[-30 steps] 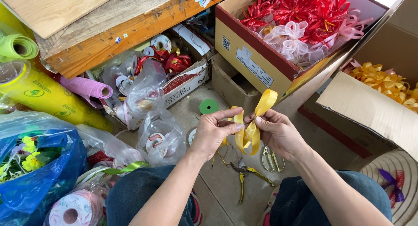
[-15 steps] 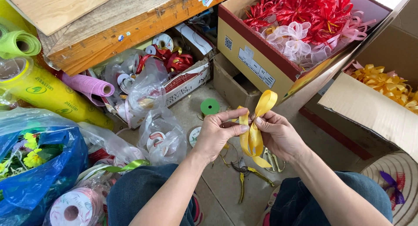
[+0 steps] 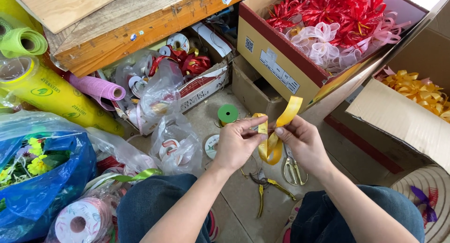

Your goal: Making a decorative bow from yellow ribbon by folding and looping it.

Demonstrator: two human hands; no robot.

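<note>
A yellow ribbon [image 3: 274, 139] is folded into loops between both hands above my knees. My left hand [image 3: 236, 142] pinches the ribbon's left side with thumb and fingers. My right hand [image 3: 302, 142] grips it from the right; one free end sticks up toward a cardboard box. Below the hands, on the floor, lie yellow-handled pliers [image 3: 262, 186] and small scissors [image 3: 293, 170].
A cardboard box of red and pale pink bows [image 3: 337, 18] stands at the back. Another box with yellow bows [image 3: 417, 90] is at the right. A green spool [image 3: 228, 114], plastic bags of ribbon rolls [image 3: 173, 147], wrapping rolls [image 3: 51, 93] and a blue bag [image 3: 42, 186] crowd the left.
The hands have tightened the ribbon's loops and shifted slightly. The hanging loop below is shorter, and the upper end has swung a little to the right.
</note>
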